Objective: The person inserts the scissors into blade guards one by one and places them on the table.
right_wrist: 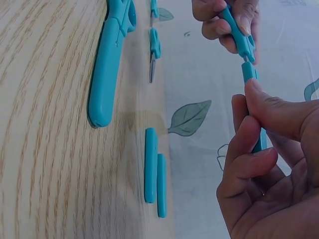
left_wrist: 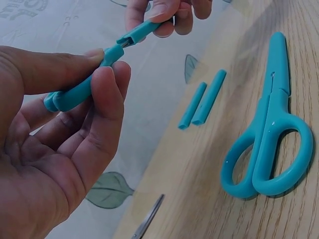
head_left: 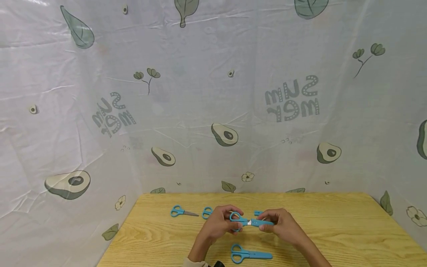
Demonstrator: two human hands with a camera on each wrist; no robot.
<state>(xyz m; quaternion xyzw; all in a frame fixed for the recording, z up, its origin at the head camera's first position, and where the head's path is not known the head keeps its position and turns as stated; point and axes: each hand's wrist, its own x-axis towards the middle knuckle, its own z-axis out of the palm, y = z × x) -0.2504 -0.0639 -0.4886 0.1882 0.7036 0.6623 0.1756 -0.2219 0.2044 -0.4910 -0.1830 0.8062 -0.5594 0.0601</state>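
Blue scissors lie across a yellowish wood-grained table (head_left: 347, 226), with one sheathed pair (head_left: 251, 254) nearest the camera, its handles to the left. Farther back rest a bare-bladed pair (head_left: 181, 212), a second unsheathed pair (right_wrist: 154, 46) to its right, and two loose blade covers (right_wrist: 150, 167) side by side.

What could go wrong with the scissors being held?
Some blade shows between the held scissors and their blade cover, so fingers that slip might get nicked. The cover could also drop, since the right hand holds it up in the air. And the leftmost scissors lie with bare blades, which might poke someone reaching there.
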